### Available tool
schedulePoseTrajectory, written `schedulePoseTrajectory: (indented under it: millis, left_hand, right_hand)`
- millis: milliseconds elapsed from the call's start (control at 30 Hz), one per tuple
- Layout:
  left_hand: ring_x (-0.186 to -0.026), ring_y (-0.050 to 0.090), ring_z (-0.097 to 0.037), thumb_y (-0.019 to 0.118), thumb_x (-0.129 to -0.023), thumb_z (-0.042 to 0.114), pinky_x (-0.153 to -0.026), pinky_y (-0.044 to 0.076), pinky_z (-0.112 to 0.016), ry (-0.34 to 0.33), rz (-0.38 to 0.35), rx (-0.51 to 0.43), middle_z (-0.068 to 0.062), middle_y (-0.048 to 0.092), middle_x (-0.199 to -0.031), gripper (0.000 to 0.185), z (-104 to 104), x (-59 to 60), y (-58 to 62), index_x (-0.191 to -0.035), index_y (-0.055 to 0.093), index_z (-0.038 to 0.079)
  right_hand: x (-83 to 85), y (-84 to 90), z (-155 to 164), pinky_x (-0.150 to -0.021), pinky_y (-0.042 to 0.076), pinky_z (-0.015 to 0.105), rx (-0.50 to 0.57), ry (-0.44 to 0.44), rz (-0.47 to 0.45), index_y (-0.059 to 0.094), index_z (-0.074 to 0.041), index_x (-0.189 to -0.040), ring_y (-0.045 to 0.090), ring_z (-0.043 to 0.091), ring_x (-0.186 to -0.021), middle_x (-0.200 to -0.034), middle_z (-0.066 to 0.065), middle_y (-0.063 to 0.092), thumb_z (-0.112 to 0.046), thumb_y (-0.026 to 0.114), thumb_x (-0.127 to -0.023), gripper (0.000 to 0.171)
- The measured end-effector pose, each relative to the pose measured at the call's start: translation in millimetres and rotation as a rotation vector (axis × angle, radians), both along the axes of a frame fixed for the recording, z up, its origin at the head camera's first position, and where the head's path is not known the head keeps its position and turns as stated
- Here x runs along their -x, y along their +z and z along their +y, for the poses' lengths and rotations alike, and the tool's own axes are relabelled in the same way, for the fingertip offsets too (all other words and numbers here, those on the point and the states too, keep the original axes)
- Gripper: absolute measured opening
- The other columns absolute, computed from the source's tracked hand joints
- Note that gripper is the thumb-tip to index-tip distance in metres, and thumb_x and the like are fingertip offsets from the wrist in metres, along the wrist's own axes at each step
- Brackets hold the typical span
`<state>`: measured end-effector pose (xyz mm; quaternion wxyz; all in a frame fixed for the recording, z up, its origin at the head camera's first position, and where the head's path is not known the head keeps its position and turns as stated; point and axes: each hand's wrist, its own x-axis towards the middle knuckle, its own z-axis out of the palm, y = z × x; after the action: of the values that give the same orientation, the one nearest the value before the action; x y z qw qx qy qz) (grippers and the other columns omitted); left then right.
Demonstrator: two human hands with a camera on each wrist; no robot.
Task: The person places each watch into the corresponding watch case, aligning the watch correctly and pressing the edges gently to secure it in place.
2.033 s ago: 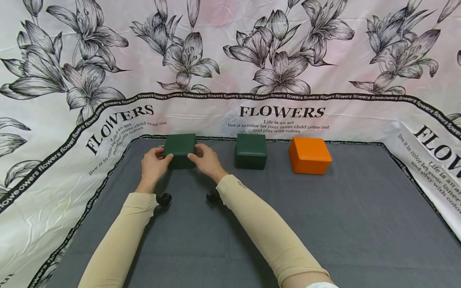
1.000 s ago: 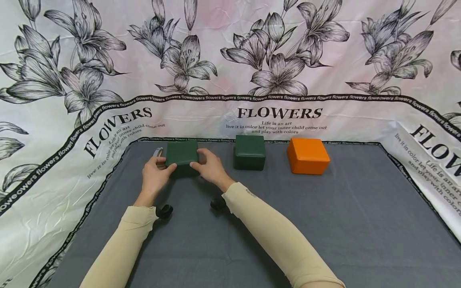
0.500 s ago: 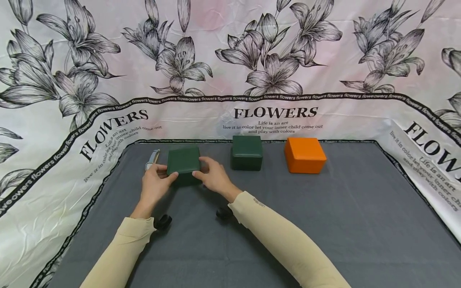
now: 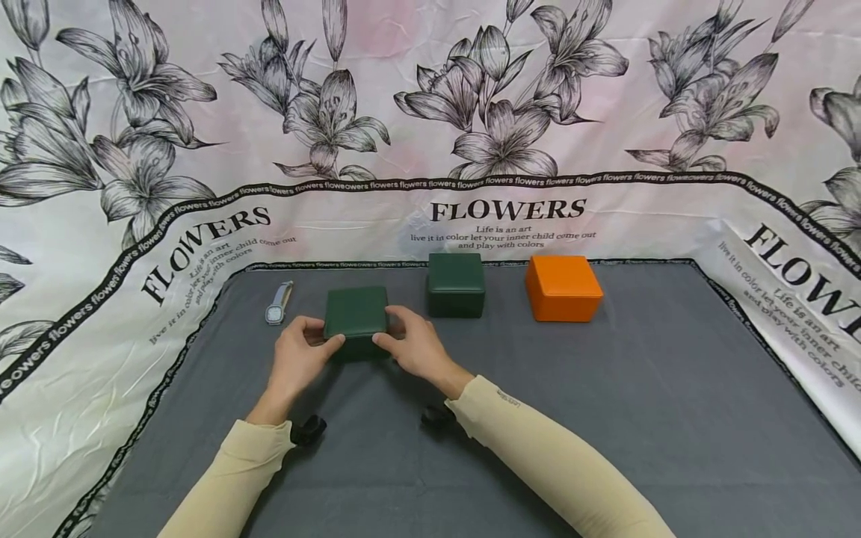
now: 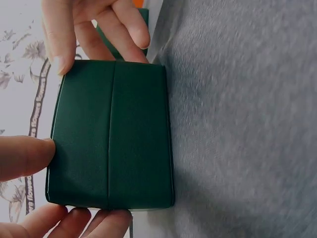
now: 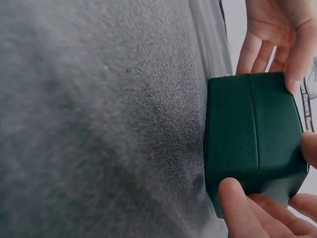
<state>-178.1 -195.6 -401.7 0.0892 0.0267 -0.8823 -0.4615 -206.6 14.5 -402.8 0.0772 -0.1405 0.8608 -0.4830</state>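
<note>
Between my two hands is a dark green lidded box (image 4: 356, 310), its lid seam running across the front in both wrist views. My left hand (image 4: 299, 359) grips its left side, thumb at the front top edge and fingers along the side. On the right side my right hand (image 4: 420, 347) holds it the same way, thumb at the front corner. The lid (image 5: 84, 134) is down on the box, so the inside is hidden. A wristwatch (image 4: 277, 305) with a light strap lies on the cloth to the left, behind my left hand.
A second green box (image 4: 456, 285) stands behind and right of my right hand. Further right is an orange box (image 4: 563, 288). Grey cloth (image 4: 605, 418) covers the table, with a flower-printed sheet (image 4: 504, 194) rising at the back and sides.
Both hands have brought the green box toward me and slightly right. The watch, mostly hidden behind the left hand and box before, now shows in full. The other two boxes have stayed put.
</note>
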Motion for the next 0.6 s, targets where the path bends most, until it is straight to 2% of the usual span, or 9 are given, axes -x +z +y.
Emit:
schedulePoseTrajectory:
  millis: [367,433,467,600]
  left_hand:
    - [-0.101,0.062,-0.034,0.072,-0.086,0.024,-0.082,0.049,-0.05,-0.038,0.026,0.014,-0.019,0.063,-0.106,0.039,18,-10.7,-1.3,-0.112,0.056,0.0]
    - [-0.099,0.062,-0.033,0.073,-0.085,0.027,-0.077,0.051,-0.049,-0.044,0.058,0.015,-0.017,0.063,-0.104,0.041,20,-9.1,-8.7,-0.111,0.057,0.001]
    - [-0.097,0.062,-0.032,0.073,-0.085,0.031,-0.075,0.051,-0.047,-0.046,0.081,0.026,-0.015,0.063,-0.102,0.042,20,-5.7,-16.2,-0.11,0.057,0.002]
    - [-0.09,0.064,-0.022,0.071,-0.082,0.048,-0.067,0.052,-0.04,-0.06,0.184,0.073,-0.003,0.062,-0.097,0.048,16,13.7,-55.1,-0.108,0.058,0.011]
  right_hand:
    - [-15.3,2.4,25,-0.066,0.054,0.031,0.027,0.017,-0.018,0.039,-0.018,-0.146,0.066,0.013,-0.08,-0.123,0.012,0.06,-0.035,0.06,-0.095,0.058]
    - [-16.7,2.2,30,-0.066,0.055,0.031,0.026,0.017,-0.015,0.039,-0.018,-0.146,0.066,0.014,-0.08,-0.123,0.013,0.06,-0.034,0.06,-0.095,0.058]
    - [-17.5,2.2,32,-0.066,0.055,0.031,0.023,0.016,-0.012,0.039,-0.018,-0.146,0.067,0.014,-0.08,-0.123,0.013,0.06,-0.034,0.06,-0.095,0.057]
    - [-21.0,3.1,43,-0.067,0.055,0.032,0.02,0.011,-0.003,0.039,-0.018,-0.146,0.067,0.014,-0.081,-0.124,0.013,0.06,-0.034,0.06,-0.095,0.057]
